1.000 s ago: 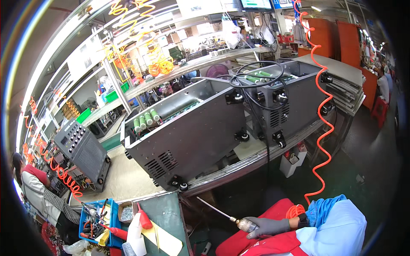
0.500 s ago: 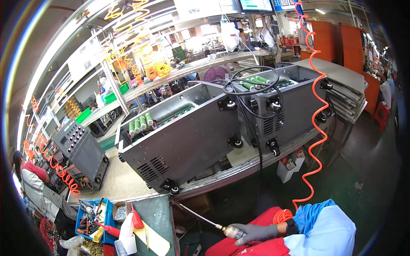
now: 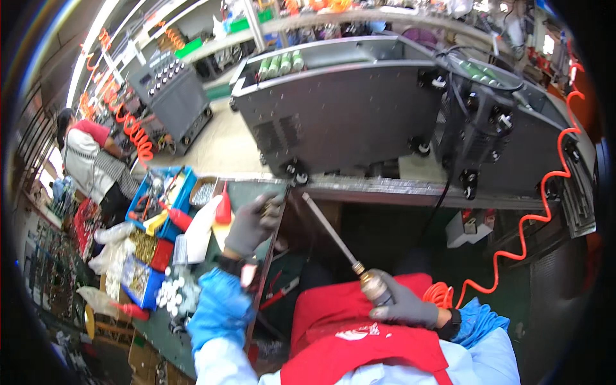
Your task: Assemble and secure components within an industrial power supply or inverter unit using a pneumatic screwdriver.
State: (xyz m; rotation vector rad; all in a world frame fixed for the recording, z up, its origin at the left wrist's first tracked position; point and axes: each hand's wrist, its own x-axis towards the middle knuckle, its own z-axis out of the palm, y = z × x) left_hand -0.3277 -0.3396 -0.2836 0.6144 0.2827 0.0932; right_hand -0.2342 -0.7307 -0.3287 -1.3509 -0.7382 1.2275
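Observation:
My right hand, gloved in grey, is wrapped round the clear and brass-coloured grip of a pneumatic screwdriver. Its long shaft slants up and left toward the bench edge. My left hand, also in a grey glove, hovers over the green side bench, just right of a white bottle with a red nozzle. Its fingers are curled together; small brassy bits show at the fingertips, too blurred to name. Beyond the hands, a large grey metal cabinet with casters lies on the workbench, green cylinders showing inside.
A blue tool bin and a blue box of small parts stand at the left. A coiled orange air hose hangs at the right. Another cabinet with black cable lies behind. A co-worker stands far left.
My left hand has come into view over the side bench. The view has tilted down and shifted, so the cabinets appear higher and further right. The screwdriver stays in my right hand.

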